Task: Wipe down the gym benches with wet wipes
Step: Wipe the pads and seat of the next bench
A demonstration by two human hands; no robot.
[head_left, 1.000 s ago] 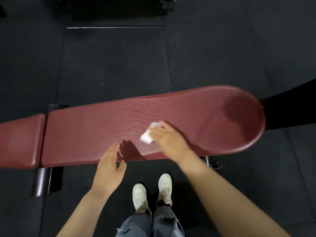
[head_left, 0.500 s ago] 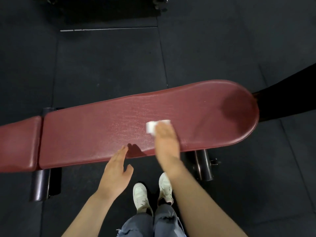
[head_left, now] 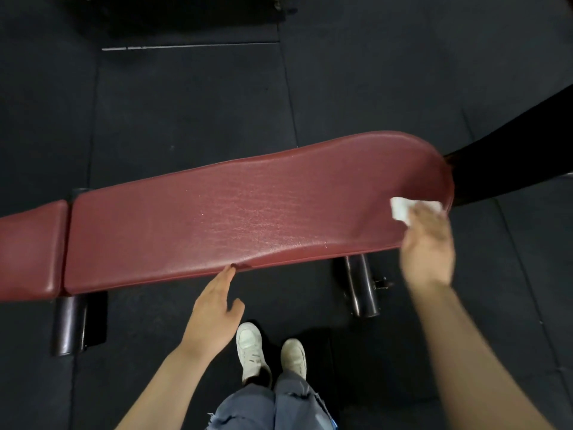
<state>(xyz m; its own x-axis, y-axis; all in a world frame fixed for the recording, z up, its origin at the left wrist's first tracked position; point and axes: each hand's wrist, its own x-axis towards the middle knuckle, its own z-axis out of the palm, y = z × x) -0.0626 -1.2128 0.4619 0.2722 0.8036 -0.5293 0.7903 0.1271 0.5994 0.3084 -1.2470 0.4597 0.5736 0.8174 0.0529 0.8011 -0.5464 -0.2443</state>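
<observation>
**Wipe parked at the round end of the red bench**

The person stands right at the near edge of the bench [head_left: 248, 218], white sneakers [head_left: 269, 352] on the black rubber floor [head_left: 186, 113] and grey jeans [head_left: 266, 408] showing at the bottom. The right hand [head_left: 429, 243] is blurred, out over the rounded right end of the pad, pressing a folded white wet wipe [head_left: 400, 209] onto the leather. The wipe sticks out past the fingertips toward the left; whether those fingers are curled on it or just flat on top, can't really tell through the blur.

The left hand [head_left: 214, 308] holds nothing, fingers straight and together, thumb off to the side, tips just touching the bench's near edge around the middle.

Other stuff around: a second, shorter red pad [head_left: 29, 246] sits to the left across a narrow gap. Two dark cylinder legs poke out from under the near side, one at left [head_left: 69, 324], one at right [head_left: 361, 287] just beside the right wrist. A black frame piece [head_left: 508, 162] angles away behind the round end.
</observation>
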